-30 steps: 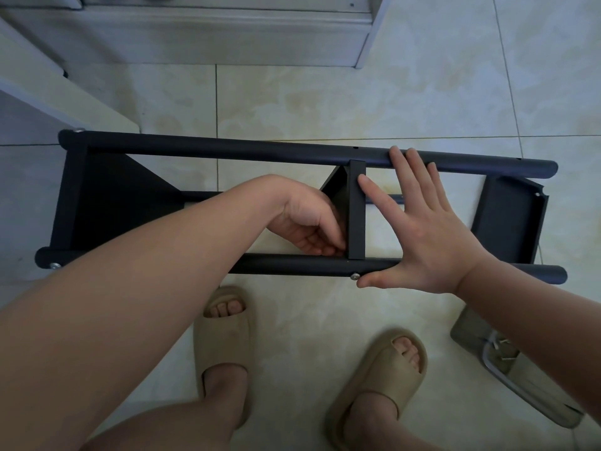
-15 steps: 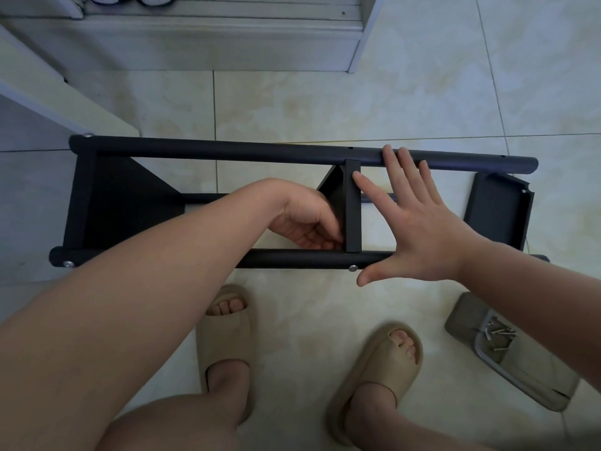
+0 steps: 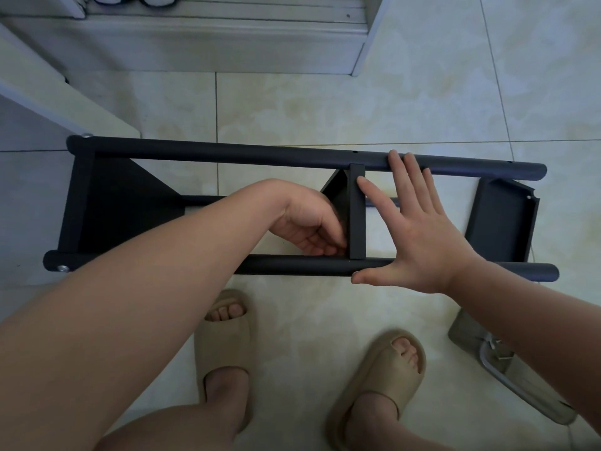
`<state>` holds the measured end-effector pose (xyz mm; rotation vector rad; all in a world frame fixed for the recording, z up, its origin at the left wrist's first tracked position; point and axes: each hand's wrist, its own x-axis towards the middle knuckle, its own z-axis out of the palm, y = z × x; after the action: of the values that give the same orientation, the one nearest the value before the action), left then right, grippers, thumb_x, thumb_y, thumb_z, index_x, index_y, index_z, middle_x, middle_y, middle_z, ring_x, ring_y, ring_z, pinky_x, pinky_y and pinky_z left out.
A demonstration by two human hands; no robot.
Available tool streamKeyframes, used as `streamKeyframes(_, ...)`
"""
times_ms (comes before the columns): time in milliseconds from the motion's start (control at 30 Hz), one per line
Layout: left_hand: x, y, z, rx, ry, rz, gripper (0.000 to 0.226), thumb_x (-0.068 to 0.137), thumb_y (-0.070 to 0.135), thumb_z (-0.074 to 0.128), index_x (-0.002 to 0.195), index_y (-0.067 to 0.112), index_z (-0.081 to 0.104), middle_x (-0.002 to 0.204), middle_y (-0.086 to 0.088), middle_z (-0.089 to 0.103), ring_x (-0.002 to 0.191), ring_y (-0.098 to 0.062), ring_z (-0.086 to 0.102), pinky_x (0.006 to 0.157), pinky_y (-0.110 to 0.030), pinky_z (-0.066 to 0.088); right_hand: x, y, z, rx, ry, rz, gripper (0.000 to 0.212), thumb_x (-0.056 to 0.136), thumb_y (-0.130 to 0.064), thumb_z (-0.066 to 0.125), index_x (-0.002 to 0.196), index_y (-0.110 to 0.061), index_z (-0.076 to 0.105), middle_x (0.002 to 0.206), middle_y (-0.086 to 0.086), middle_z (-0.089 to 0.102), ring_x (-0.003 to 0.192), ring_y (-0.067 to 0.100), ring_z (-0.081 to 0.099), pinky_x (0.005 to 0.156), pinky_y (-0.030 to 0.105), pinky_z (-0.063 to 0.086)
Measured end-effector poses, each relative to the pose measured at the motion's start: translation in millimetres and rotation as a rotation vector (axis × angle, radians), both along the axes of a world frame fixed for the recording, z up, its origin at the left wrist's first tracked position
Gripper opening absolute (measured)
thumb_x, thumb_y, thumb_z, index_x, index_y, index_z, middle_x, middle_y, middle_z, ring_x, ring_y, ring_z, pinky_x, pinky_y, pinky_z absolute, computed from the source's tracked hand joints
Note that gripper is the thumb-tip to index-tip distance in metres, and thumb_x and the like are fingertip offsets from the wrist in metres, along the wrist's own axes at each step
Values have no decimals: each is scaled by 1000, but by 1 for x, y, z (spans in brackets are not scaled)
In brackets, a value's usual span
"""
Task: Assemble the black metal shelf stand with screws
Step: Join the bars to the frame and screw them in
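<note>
While the middle plate [image 3: 357, 216] sits between the two bars, I think the good way to do this step is to make it stand straight. Then its holes meet the holes in the bars, and only then should a screw go in. If the plate leans, the screw may go in crooked.

My left hand [image 3: 309, 226] is inside the shelf stand [image 3: 123, 203], on the left side of the plate. Its fingers are curled on the plate's low corner, holding it. My fingertips are hidden behind the plate, so I cannot tell if they hold something small too.

My right hand [image 3: 419, 242] is flat and loose on the right side. Its fingers are straight and spread over the far bar [image 3: 227, 154]. The pointer finger touches the plate's edge, and the thumb lies along the near bar [image 3: 292, 265].

The stand lies on its side on the floor tiles, just past my feet, under both hands. One more plate [image 3: 500, 219] lies loose by the bars' right ends. The screws [image 3: 500, 351] wait in a tray [image 3: 527, 385] near my right arm.
</note>
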<state>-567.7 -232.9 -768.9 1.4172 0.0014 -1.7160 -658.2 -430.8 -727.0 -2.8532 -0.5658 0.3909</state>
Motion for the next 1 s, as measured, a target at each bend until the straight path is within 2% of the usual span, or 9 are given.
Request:
streamKeyframes(200,0,-3,-4,1,-9,-39,24,89,0,64,77,14,78,78,-4,72,66,-11,67,72,-24,55,-1,-1,-2,24,-14,-3,127,65,-98,45,163,-26,10,168,19,-12,155,39,-16,124,58,-2)
streamKeyframes(300,2,-5,-3,9,-30,-50,18,89,-2,65,84,12,76,82,-6,72,69,-12,67,78,-26,54,-1,-1,-1,24,-13,-3,127,65,-98,46,163,-26,10,168,19,-12,154,39,-16,124,58,-2)
streamKeyframes(533,4,-6,0,9,-34,-50,18,90,-3,62,89,10,74,82,-4,74,71,-12,70,74,-25,57,-1,-2,-2,31,-16,0,127,65,-98,46,163,-26,9,168,19,-13,154,39,-16,124,60,0)
streamKeyframes(667,2,-3,0,8,17,-81,15,91,4,62,99,12,73,95,-6,74,79,-16,71,79,-29,57,-1,-2,-3,28,-18,1,127,65,-98,45,163,-25,10,168,20,-12,154,39,-16,124,61,1)
streamKeyframes(833,1,-5,-2,11,-19,-31,14,90,0,64,92,10,74,84,-6,74,71,-13,71,70,-26,59,-1,-2,-4,30,-21,1,127,65,-98,45,163,-25,11,168,20,-11,154,40,-15,124,60,1)
streamKeyframes(1000,2,-5,1,-5,-3,-31,17,90,-5,62,94,7,74,90,-10,76,80,-17,74,73,-26,60,-1,-2,-4,31,-20,0,128,65,-100,43,163,-25,11,168,20,-11,154,39,-15,124,60,1)
